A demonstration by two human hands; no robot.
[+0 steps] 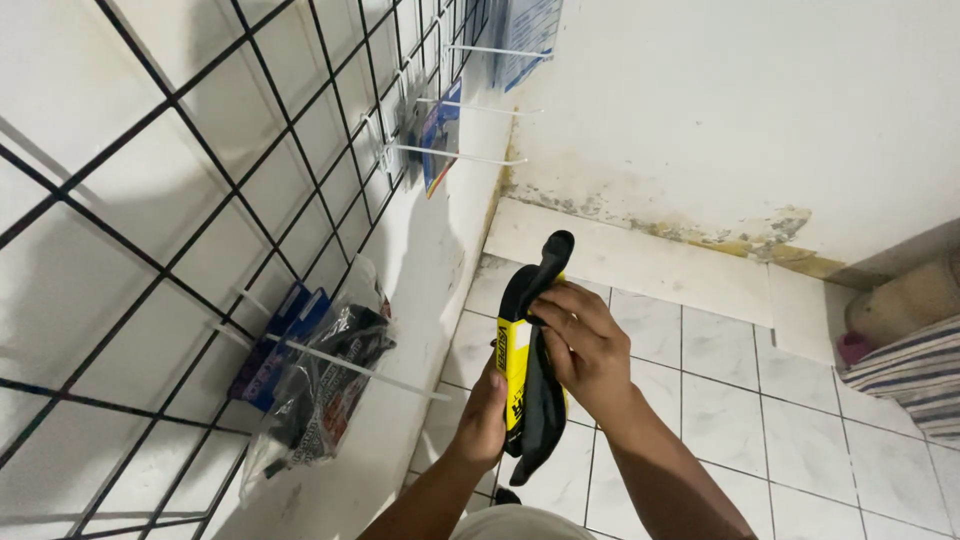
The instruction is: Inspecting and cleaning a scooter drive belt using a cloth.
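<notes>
Against the wall, a black wire grid panel (pixel 200 170) is filling the left of the view, and everything else is sitting relative to it: three white pegs (pixel 455 153) are jutting from its upper part, one carrying a blue carded pack (pixel 438 140), with another pale pack (pixel 525 35) higher up, while a lower peg (pixel 350 365) is holding one clear bag of dark goods (pixel 320 395) in front of two blue packs (pixel 275 345). To the right of the grid, over the tiled floor (pixel 720 400), one black-and-yellow folded item (pixel 530 380) is being held by both hands — the left hand (pixel 485 420) is gripping its lower edge, the right hand (pixel 585 345) is closing over its upper half. Judging by this, the item is being readied for hanging, which would call for finding a free peg.
</notes>
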